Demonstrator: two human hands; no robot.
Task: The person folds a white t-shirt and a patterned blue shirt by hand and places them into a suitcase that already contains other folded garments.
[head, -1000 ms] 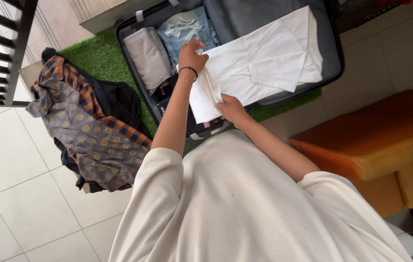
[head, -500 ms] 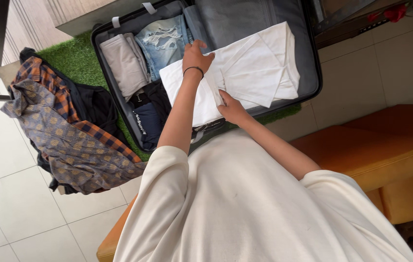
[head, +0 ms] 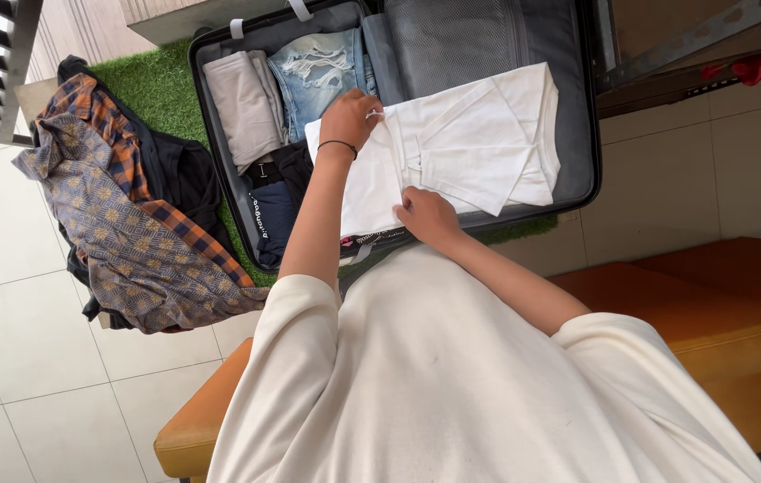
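Left hand: the left hand [head: 349, 118] is closed on the upper left edge of the white shirt [head: 474, 143], the fingers pinching the cloth; a dark band sits on its wrist.
Right hand: the right hand [head: 425, 215] lies on the lower edge of the same shirt, fingers bent onto the cloth; I cannot tell if it grips or only presses.
White shirt: it is folded and spreads between both hands and away to the right of them, resting inside the open suitcase [head: 577, 107].
Suitcase, left half: just left of the left hand lie folded jeans [head: 318, 72] and, beside them, a beige folded garment [head: 242, 107]; below this hand are dark clothes [head: 278, 201].
Suitcase, right half: a grey mesh cover [head: 461, 40] lies beyond the shirt.
Outside the suitcase: far left of both hands, a heap of patterned shirts [head: 121, 215] lies on the green mat [head: 143, 80] and the tiles.
Bench: an orange bench [head: 720, 295] is right of the right arm.
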